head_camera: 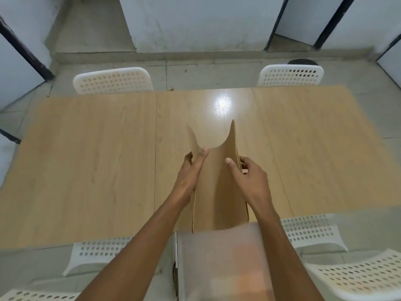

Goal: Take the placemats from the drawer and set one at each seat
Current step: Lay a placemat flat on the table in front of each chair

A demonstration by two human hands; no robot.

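Head view: both grips pinch the placemat stack (219, 183) by its side edges, left hand (191, 170), right hand (249, 177), above the table (86, 159). Stack bows between them, far corners curl up. Risk: sheets fan out on the right, one slips loose.

Head view: you look steeply down and forward over the wooden table (86, 159), close above it.
Far edge: two white chairs (112, 80), then wall.
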